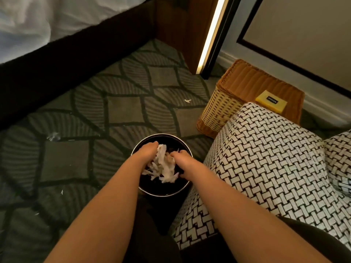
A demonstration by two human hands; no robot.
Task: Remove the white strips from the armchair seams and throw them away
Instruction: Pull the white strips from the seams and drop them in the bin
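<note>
Binning the strips: we hold both hands over the round black bin (171, 192), which stands directly beneath them.
Left hand: our left hand (147, 149) closes on the wad from its left side, fingers bent down into it; the fingertips are hidden.
Right hand: our right hand (180, 158) grips the same wad from the opposite side, fingers likewise curled under.
White strips: the white strips (163, 166) hang bunched between the two hands, above the bin's dark inside, with loose ends trailing toward us.
Handling: we judge the stuff feather-light, limp and crushable, more likely to cling to fingers or drift than to drop cleanly.
Where to hold: we think the gathered middle of the wad is best, since the frayed ends would shed.
Armchair: the woven-pattern armchair (266, 168) sits just right of the right hand, touching the bin.
Strays: pale scraps lie on the carpet, one (188, 100) beyond the hands and another (53, 136) well to the left; we cannot tell whether they are strips.
</note>
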